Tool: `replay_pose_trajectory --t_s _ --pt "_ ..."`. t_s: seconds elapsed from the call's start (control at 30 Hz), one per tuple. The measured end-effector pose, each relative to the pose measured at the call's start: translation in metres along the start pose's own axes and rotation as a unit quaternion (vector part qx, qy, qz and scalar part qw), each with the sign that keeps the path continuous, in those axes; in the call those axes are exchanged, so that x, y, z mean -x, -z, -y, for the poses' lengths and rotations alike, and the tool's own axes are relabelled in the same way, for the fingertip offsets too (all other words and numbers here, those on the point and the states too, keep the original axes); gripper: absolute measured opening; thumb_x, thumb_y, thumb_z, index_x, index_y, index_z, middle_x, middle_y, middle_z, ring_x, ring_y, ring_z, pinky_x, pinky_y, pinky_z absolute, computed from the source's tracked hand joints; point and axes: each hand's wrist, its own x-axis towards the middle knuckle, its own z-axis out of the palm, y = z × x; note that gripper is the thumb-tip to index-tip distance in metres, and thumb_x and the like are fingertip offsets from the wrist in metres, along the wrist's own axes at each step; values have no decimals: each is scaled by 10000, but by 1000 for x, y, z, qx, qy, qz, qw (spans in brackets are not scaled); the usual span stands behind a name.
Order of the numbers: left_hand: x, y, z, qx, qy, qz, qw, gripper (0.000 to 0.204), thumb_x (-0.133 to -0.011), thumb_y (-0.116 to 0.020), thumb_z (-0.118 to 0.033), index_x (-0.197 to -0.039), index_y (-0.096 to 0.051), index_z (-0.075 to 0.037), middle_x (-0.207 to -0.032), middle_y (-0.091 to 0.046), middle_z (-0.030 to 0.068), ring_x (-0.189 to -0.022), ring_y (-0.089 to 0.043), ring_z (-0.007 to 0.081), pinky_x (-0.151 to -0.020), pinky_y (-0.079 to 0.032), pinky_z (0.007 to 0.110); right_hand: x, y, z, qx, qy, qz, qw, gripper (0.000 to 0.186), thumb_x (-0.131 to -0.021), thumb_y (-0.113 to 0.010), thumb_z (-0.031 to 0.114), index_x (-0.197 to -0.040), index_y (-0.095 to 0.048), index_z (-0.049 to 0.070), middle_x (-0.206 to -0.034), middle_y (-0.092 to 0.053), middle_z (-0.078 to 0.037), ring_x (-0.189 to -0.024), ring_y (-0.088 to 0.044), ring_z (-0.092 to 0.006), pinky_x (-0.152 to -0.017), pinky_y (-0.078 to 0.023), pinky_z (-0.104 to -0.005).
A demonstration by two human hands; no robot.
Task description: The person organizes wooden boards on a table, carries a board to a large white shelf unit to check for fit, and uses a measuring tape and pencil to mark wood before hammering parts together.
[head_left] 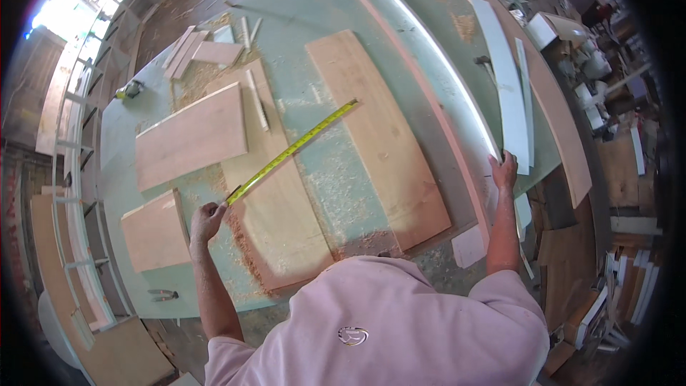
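Note:
My left hand (205, 220) grips the case end of a yellow tape measure (293, 149) whose blade runs out diagonally up and to the right, over a long wooden board (275, 200) and toward a second long board (375, 136). My right hand (504, 170) rests at the near end of a long white strip (436, 57) lying on the pale green workbench (314, 14). Sawdust lies around the boards.
A shorter board (189, 136) and a small panel (153, 232) lie left of the tape. Offcuts (204, 50) sit at the far left. White strips (504, 78) and a long plank (550, 93) lie along the right edge. Pliers (163, 294) lie near the front left corner. Cluttered floor to the right.

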Motion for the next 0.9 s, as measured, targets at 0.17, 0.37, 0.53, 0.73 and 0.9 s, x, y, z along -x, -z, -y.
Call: replay_pose_trajectory --t_s 0.17,0.37,0.53,0.73,0.9 --pt "-8 6 8 -43 -25 8 999 498 -862 -608 -507 -835 -681 -15 -666 -604 180 -628 -600 315 -604 -448 426 -6 -34 -11 -17 -60 11 998 338 -858 -664 320 -1020 -659 24 -1023 -631 -186 -933 -605 -379 -823 -473 -451" --pt "-36 3 3 -3 -54 17 998 487 -854 -610 -516 -886 -703 -39 -706 -639 190 -681 -644 327 -643 -486 423 -1 -39 -26 -75 -65 -5 995 310 -842 -683 310 -970 -677 28 -959 -649 -179 -889 -615 -367 -780 -478 -437" --pt "-73 -6 -13 -9 -55 33 998 482 -849 -625 -501 -908 -710 -30 -741 -664 192 -710 -662 326 -674 -500 429 16 -42 5 -76 -62 -8 995 294 -838 -700 299 -941 -667 25 -856 -635 -157 -789 -594 -330 -708 -452 -413" --pt "-111 -10 -28 1 -94 23 995 474 -847 -622 -507 -922 -722 -49 -777 -685 181 -779 -681 345 -712 -512 444 32 -39 36 -35 -65 3 997 293 -844 -691 294 -829 -613 13 -760 -567 -165 -711 -537 -324 -648 -409 -417" --pt "-138 -9 -46 -53 -135 -23 989 465 -851 -599 -502 -924 -715 -58 -824 -693 165 -831 -663 368 -759 -509 449 46 -38 52 -51 -68 8 996 289 -841 -688 299 -857 -628 17 -802 -583 -167 -731 -553 -338 -655 -417 -429"
